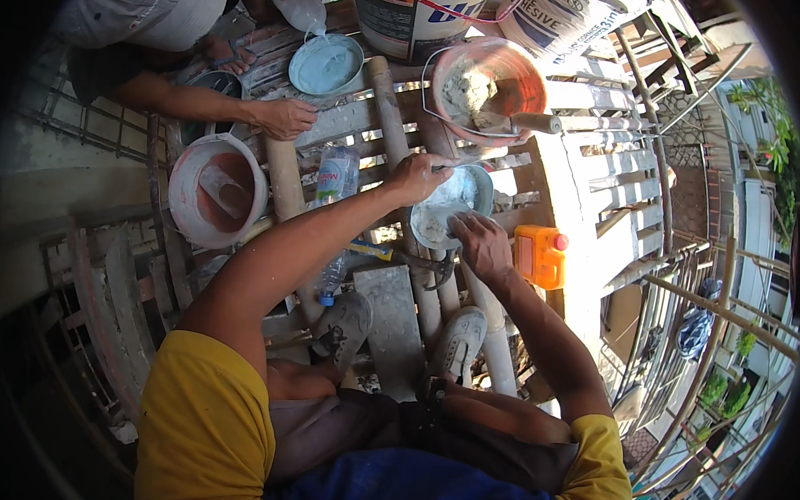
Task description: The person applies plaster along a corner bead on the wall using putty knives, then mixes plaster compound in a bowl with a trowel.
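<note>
A small round metal bowl (485,184) with whitish-blue paste in it stands on the slatted platform in front of me. My left hand (416,179) is closed on its far left rim. From the right, my right hand (484,244) reaches over the near rim, fingers bent round a pale, rounded piece (455,217) that dips into the paste; its kind is unclear. Just below the bowl lies a hammer (433,267) with a yellow and blue handle. An orange jerrycan (539,257) with a red cap stands to the right of my right hand.
Far left, a co-worker's hand (286,118) hovers near a bowl of bluish liquid (327,64), a clear container (304,12) tilted over it. Around stand an orange bucket (531,78) with mortar and a trowel, a whitish bucket (183,194), plastic bottles (336,175) and a bamboo pole (284,175).
</note>
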Available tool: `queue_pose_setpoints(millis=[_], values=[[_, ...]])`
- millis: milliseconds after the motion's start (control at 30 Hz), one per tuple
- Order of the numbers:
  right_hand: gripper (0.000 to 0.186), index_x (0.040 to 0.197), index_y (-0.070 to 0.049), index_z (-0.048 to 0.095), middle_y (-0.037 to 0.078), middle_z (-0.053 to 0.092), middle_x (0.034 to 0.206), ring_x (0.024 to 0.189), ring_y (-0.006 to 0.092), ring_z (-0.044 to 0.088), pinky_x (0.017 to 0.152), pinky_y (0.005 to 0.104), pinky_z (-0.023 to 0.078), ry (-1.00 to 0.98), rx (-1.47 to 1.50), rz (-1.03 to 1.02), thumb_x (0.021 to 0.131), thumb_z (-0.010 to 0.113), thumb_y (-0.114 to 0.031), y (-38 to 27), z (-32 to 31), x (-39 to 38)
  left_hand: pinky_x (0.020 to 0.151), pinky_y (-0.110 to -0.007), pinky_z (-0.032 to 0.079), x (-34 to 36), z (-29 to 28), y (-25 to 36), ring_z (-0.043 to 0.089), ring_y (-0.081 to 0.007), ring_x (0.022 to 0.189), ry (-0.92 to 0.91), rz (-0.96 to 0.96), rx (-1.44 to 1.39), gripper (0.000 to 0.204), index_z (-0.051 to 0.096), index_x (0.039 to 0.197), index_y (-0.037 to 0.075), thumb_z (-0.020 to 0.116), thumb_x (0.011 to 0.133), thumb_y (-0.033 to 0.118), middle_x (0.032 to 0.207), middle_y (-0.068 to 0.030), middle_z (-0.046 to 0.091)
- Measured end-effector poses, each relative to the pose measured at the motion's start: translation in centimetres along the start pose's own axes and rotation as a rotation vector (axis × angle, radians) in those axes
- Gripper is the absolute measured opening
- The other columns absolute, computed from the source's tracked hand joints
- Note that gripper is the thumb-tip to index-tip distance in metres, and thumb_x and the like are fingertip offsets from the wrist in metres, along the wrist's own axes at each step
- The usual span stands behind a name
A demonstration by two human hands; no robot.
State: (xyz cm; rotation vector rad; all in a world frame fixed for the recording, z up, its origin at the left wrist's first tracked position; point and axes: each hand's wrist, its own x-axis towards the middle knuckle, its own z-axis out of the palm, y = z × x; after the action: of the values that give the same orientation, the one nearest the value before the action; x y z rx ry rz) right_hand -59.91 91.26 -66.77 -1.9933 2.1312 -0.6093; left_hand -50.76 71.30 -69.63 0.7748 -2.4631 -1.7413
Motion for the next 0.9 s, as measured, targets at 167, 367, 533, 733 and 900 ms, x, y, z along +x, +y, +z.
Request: queue_pose_setpoints(millis=[167, 367, 533, 733, 900], values=[[0.026, 0.102, -0.007, 0.065, 0.016, 0.067, 0.097, 0.084, 0.0332, 0.065, 0.075, 0.0401, 0.052, 0.148, 0.030, 0.251, 0.079, 0.053, -0.003, 1.9, -2.6, 1.6, 0.091, -0.038, 0.045, 0.3, -0.3, 1.5, 0.061, -0.0311, 0.103, -0.076, 0.028, 0.051, 0.042, 0.061, 0.123, 0.007, 0.054, 0.093, 0.035, 0.108, -0.0209, 0.063], [0.022, 0.100, -0.005, 0.066, 0.021, 0.066, 0.087, 0.077, 0.0389, 0.064, 0.066, 0.0439, 0.051, 0.116, 0.095, 0.390, 0.083, 0.052, -0.003, 0.5, -0.2, -1.4, 0.091, -0.041, 0.044, -0.5, -1.0, 1.4, 0.060, -0.0333, 0.101, -0.078, 0.032, 0.112, 0.046, 0.058, 0.128, 0.010, 0.049, 0.094, 0.040, 0.102, -0.0208, 0.063], [0.019, 0.096, 0.001, 0.065, 0.026, 0.064, 0.078, 0.074, 0.0421, 0.063, 0.064, 0.0457, 0.050, 0.116, 0.291, 0.735, 0.084, 0.054, -0.009, -1.4, 0.6, -1.9, 0.089, -0.041, 0.044, -0.9, -1.2, 3.3, 0.059, -0.0332, 0.098, -0.124, -0.014, 0.086, 0.045, 0.058, 0.128, 0.012, 0.050, 0.094, 0.041, 0.093, -0.0218, 0.063], [0.019, 0.092, 0.006, 0.064, 0.020, 0.063, 0.066, 0.062, 0.0282, 0.065, 0.061, 0.0386, 0.051, 0.190, 0.747, 0.966, 0.079, 0.054, -0.005, -1.8, 2.7, -3.6, 0.085, -0.039, 0.046, -1.1, -0.6, 3.2, 0.062, -0.0315, 0.092, -0.047, -0.060, 0.061, 0.045, 0.059, 0.128, 0.013, 0.051, 0.093, 0.041, 0.092, -0.0209, 0.065], [0.014, 0.085, 0.007, 0.065, 0.013, 0.064, 0.066, 0.059, 0.0207, 0.062, 0.060, 0.0322, 0.052, 0.027, 0.606, 0.839, 0.080, 0.059, -0.004, -3.7, 4.6, -5.7, 0.084, -0.038, 0.047, -0.7, 0.2, 2.5, 0.063, -0.0315, 0.093, -0.011, -0.067, 0.051, 0.045, 0.059, 0.127, 0.013, 0.053, 0.093, 0.042, 0.099, -0.0219, 0.065]])
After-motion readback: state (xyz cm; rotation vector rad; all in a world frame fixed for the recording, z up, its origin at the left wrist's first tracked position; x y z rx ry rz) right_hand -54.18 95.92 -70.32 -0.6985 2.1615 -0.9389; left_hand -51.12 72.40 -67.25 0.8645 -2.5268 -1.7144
